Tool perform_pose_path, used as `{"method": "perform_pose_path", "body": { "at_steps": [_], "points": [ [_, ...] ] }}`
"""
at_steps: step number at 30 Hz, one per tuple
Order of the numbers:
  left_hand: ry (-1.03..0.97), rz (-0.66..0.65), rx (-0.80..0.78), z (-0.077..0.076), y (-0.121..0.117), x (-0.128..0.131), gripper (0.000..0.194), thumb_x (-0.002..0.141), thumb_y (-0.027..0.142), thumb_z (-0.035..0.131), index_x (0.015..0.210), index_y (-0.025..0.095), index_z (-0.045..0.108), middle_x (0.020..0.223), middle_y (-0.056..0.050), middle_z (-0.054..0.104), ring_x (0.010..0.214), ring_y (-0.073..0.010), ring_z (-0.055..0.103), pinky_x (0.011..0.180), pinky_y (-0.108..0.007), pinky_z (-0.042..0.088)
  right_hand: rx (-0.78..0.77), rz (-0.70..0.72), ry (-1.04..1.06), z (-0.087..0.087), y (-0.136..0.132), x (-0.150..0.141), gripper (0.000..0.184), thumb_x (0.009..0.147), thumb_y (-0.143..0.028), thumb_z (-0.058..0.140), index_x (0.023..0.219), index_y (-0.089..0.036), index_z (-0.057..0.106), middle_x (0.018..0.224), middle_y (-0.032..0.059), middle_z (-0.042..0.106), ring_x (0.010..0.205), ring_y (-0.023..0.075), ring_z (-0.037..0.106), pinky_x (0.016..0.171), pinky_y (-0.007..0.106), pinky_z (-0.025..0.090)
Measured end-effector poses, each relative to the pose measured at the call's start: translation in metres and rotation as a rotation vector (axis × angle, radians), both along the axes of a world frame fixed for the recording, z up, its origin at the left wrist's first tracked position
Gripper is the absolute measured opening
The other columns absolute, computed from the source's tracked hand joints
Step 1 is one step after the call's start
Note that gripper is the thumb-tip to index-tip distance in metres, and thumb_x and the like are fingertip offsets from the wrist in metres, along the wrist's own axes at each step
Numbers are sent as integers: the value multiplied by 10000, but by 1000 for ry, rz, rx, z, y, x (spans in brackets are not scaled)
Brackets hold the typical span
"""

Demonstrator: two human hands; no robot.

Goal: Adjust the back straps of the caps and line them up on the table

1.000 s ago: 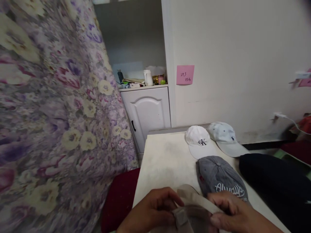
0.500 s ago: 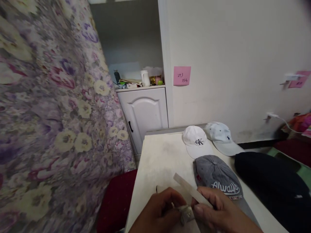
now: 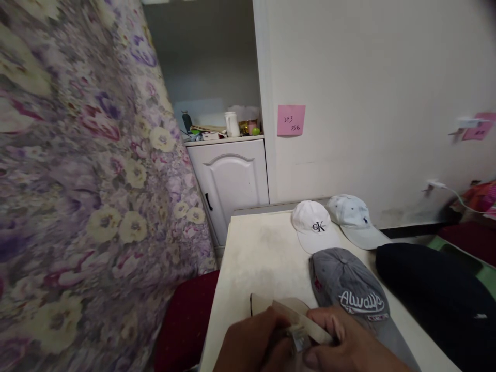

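Low in the head view, my two hands work close together on a beige fabric strap (image 3: 310, 324). My left hand (image 3: 253, 338) is closed around the strap beside a small metal buckle (image 3: 298, 341). My right hand (image 3: 344, 333) pinches the strap between thumb and fingers. Behind the fingers shows a beige piece (image 3: 260, 304) with a dark edge, seemingly the cap to which the strap belongs; my hands hide most of it. Just right of my right hand lies a grey cap (image 3: 341, 276) with white "Always" lettering.
A white cap (image 3: 312, 222), a pale blue cap (image 3: 351, 214) and a dark navy cap (image 3: 430, 294) rest on the cream table (image 3: 251, 253). To the left are a dark red seat (image 3: 189, 315) and a floral curtain (image 3: 96, 181). A cabinet (image 3: 236, 181) stands behind.
The strap's free end, which stuck out up and left, has been drawn down toward my left hand and the buckle. My left hand has shifted slightly right.
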State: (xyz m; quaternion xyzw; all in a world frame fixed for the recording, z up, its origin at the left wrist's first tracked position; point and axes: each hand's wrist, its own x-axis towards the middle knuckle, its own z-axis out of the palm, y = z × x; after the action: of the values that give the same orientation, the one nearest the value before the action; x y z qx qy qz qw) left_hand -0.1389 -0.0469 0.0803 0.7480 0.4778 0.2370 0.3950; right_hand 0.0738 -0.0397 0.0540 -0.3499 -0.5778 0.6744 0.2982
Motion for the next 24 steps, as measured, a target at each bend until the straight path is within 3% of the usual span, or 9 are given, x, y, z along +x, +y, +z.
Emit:
{"method": "perform_pose_path", "body": {
  "at_steps": [3,6,9,11,16,19,21,24],
  "points": [
    [76,-16,44,-8,1,-5,91,822,331,636,860,259,676,736,15,670,668,-186,559,593,-286,342,11,-33,-41,6,-1,-4,54,693,-148,641,741,-161,619,649,-49,492,600,80,439,524,183,341],
    [31,-31,-82,-4,-1,-4,101,815,269,620,885,258,692,843,4,707,775,-209,600,640,-276,377,19,-47,-55,10,-2,-8,84,668,-163,650,741,-164,608,658,-48,489,612,83,436,545,190,343],
    [-83,34,-215,10,-3,1,135,797,239,635,907,249,713,923,5,710,882,-218,602,735,-272,406,29,-29,-28,11,-2,-9,109,654,-173,664,710,-173,570,656,-53,456,612,83,400,537,196,315],
    [-180,60,-268,16,-4,5,103,795,255,648,869,226,715,871,9,685,844,-198,574,741,-272,400,26,-29,-32,13,-2,-10,109,660,-174,662,732,-172,580,674,-48,460,624,88,395,539,204,305],
    [-370,-29,-361,9,2,0,97,766,258,688,833,204,733,755,32,609,707,-138,478,706,-259,370,50,-27,-93,22,-4,-10,122,651,-180,655,751,-181,585,699,-42,470,645,102,404,563,228,299],
    [-491,-66,-408,5,7,-8,111,752,229,701,845,200,753,750,33,605,691,-121,457,694,-247,359,116,-23,-31,19,-2,-5,252,765,-408,695,786,-179,592,717,-32,481,654,111,416,562,233,314],
    [-521,-54,-402,3,10,-12,85,751,241,727,815,195,755,726,36,600,676,-113,453,677,-239,353,150,-41,-7,16,0,1,383,869,-559,597,804,-183,586,672,-40,481,599,101,410,529,233,306],
    [-503,-11,-387,0,14,-18,142,757,313,768,816,186,751,751,23,631,682,-114,480,653,-236,348,218,-59,-11,17,5,11,438,955,-576,477,801,-182,589,642,-29,544,551,97,469,531,236,354]
  ]
}}
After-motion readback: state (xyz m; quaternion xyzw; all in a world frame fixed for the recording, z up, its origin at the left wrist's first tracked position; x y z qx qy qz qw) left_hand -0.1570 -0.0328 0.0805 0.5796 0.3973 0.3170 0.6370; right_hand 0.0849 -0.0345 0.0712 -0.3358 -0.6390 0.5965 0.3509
